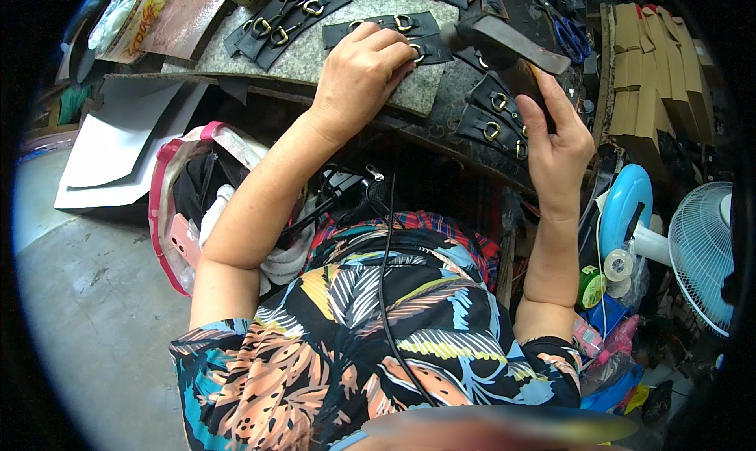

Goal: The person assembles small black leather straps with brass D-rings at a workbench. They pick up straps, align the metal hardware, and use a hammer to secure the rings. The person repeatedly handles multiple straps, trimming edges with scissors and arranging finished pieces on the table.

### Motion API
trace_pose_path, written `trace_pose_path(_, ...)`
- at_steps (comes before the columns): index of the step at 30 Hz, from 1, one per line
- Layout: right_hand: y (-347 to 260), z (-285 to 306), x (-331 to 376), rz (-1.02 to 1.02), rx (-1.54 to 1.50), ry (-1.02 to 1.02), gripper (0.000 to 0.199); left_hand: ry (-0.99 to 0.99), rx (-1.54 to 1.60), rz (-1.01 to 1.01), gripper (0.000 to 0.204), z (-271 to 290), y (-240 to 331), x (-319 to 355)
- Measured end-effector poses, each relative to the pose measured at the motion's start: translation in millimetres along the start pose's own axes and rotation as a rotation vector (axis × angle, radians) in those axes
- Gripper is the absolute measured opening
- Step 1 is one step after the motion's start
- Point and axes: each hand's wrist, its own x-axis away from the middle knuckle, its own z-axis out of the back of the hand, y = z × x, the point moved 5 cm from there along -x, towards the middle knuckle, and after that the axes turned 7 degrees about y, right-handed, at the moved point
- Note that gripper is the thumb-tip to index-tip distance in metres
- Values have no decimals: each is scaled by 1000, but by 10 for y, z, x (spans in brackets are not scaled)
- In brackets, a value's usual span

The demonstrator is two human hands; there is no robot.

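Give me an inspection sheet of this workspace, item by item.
Surface: speckled gray slab on a dark bench, partly covered.
Job's things: hammer, slightly blurred; several black straps with gold-coloured buckles.
Clutter: blue-handled scissors at the right; yellow package at the upper left.
Hands: left hand on a strap at the slab, grip partly hidden; right hand closed around the hammer's handle.
Cables: black cord over the front of the patterned shirt.
Surroundings: fan and stacked cardboard at the right; pink-rimmed bag holding a pink phone at the left.
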Motion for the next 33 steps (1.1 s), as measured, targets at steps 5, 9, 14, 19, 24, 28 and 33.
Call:
trace_pose_path(5, -34, -325, -8, -111, 200, -172, 41, 15, 13, -11, 14, -26, -45, -28)
trace_pose_path(9, 3, -222, -49, -65, 70, -53, 38, 18, -3, -21, 14, -34, -41, -42)
trace_pose_path(14, 15, -337, -6, -202, 180, -228, 38, -24, -25, 2, 15, -18, -14, -40)
trace_pose_path(19, 65, -307, -224, -209, 133, -196, 37, 30, -129, -26, 17, 42, 13, -43)
trace_pose_path(24, 49, -534, -270, -169, 206, -137, 36, -29, -73, 30, 19, -2, -21, -1)
trace_pose_path(28, 94, -559, -252, -178, 225, -174, 37, -47, -45, 43, 23, -4, -28, 21)
trace_pose_path(33, 85, -476, -276, -170, 69, -36, 38, 101, 80, 112, 26, 288, -68, 55)
